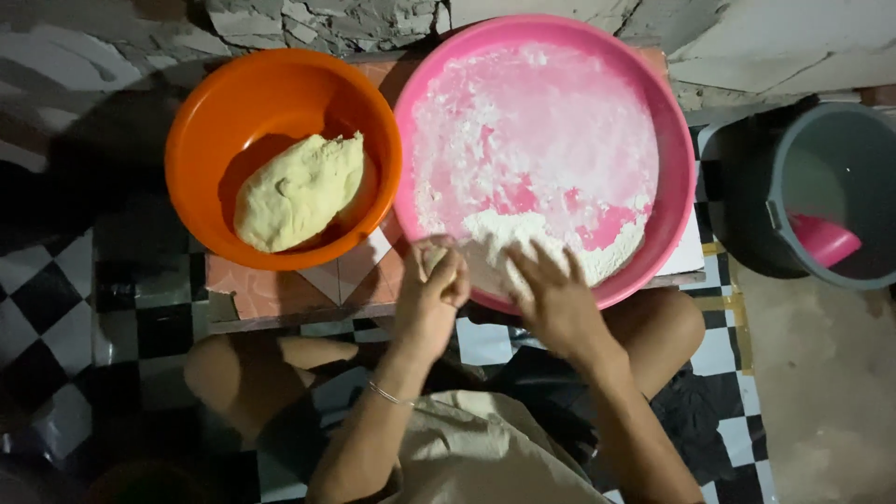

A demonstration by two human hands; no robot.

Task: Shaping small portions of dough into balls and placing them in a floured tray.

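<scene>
A: What is held in the left hand (431, 289)?

B: A small lump of dough (436, 259) is gripped there; the fingers are curled closed around it, just at the near rim of the pink basin (677, 140).

A: And the right hand (557, 297)?

B: It is laid flat, its fingers (537, 261) spread wide and pressed into the heap of white flour (523, 229) gathered at the near side of the basin. Nothing is held in it. Flour is also smeared thinly across the rest of the basin floor.

A: Where is the larger dough kept?

B: A big pale-yellow dough mass (299, 191) is seen lying in the orange bowl (196, 121), which is set touching the pink basin on its left. Both vessels are carried on a low tiled counter (308, 285) in front of the knees.

A: What else is seen around?

B: A grey bucket (812, 159) is placed on the floor to the right, well apart from the hands, with a pink scoop (823, 239) inside it. A thin bracelet (387, 396) is worn on the left wrist, and a checkered black-and-white floor (56, 308) is visible below.
</scene>
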